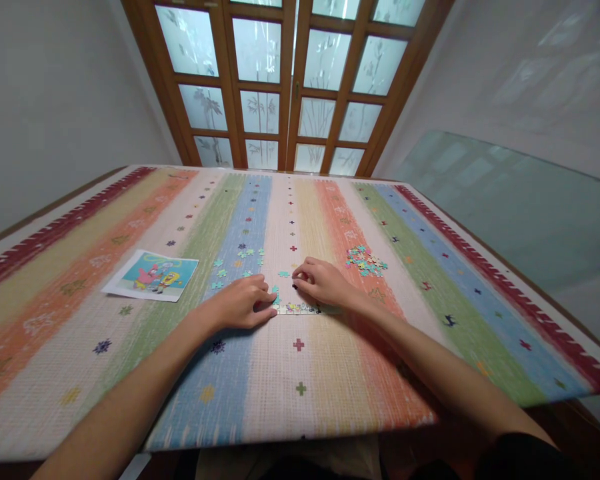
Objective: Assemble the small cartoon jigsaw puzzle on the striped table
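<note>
A narrow joined strip of jigsaw puzzle point(300, 309) lies on the striped tablecloth, with teal pieces point(275, 292) rising at its left end. My left hand point(245, 303) is closed at that end, its thumb and curled fingers against the joined pieces. Just above the strip, my right hand point(323, 283) has its fingers bent together in a pinch; whatever is between the fingertips is too small to make out. A single loose teal piece point(284, 274) lies between the two hands.
Several loose teal pieces point(222, 273) are scattered beyond my left hand. A heap of mixed puzzle pieces point(366, 261) sits to the right of my right hand. At the left is a cartoon picture sheet point(153, 275). Wooden glazed doors point(287, 87) stand behind the table.
</note>
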`<state>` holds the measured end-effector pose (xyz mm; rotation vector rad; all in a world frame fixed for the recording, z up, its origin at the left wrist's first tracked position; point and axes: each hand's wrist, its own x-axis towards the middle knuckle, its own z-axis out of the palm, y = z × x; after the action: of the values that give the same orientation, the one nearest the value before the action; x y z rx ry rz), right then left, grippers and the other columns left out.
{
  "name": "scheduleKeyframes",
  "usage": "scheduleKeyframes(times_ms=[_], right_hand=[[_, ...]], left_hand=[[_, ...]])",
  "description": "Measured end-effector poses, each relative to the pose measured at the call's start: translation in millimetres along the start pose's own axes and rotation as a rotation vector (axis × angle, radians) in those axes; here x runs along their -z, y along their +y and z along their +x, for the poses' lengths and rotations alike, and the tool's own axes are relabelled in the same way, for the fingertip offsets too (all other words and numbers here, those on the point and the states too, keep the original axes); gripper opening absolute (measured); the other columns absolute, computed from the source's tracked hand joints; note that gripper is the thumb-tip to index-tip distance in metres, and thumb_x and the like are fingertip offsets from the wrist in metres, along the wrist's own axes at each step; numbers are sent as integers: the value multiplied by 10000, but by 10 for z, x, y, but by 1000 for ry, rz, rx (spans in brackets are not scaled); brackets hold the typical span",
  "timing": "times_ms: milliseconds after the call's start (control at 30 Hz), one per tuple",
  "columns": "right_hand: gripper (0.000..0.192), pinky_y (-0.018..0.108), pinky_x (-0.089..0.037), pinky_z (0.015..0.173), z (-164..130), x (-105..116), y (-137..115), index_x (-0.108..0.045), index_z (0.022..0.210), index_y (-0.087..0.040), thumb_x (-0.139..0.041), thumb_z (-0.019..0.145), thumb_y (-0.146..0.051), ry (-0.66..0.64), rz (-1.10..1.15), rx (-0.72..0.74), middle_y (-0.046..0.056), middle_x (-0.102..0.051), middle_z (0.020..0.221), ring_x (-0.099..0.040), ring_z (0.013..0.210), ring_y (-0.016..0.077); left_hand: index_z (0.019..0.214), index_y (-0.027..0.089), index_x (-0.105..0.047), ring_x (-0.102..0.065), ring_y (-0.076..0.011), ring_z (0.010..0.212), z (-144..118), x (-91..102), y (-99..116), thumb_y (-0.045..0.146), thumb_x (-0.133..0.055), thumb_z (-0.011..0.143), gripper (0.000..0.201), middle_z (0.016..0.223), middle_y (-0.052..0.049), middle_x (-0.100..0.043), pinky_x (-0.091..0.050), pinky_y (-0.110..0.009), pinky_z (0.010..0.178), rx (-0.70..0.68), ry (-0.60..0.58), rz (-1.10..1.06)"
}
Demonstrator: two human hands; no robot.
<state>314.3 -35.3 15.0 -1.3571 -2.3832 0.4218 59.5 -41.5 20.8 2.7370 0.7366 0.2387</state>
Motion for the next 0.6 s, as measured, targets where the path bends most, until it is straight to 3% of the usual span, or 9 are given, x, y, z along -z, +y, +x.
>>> scheduleKeyframes(times_ms=[267,400,600], right_hand=[[95,334,-431,760,253,-127,-72,-769,914,-195,-681,902,-229,10,15,-67,68,-653,878,-595,808,203],[49,321,-444,715,265,-93,-38,-722,767,-191,-750,807,-184,-9,171,-126,53,-678,822,-595,744,179],[97,309,-470,677,199,10,117,-665,710,-194,-724,779,-160,-62,468,-207,37,-687,718,-610,696,165]], left_hand=[[693,203,-566,-518,-207,746,1,-7,1,333,-587,948,287,700,-22,-552,-387,-340,723,4,29,-32],[678,201,-546,-515,-204,748,3,1,22,314,-594,938,288,707,-23,-547,-385,-332,710,15,28,-20],[686,206,-534,-516,-204,745,4,1,14,330,-579,952,297,718,-28,-555,-387,-339,711,11,24,-31]])
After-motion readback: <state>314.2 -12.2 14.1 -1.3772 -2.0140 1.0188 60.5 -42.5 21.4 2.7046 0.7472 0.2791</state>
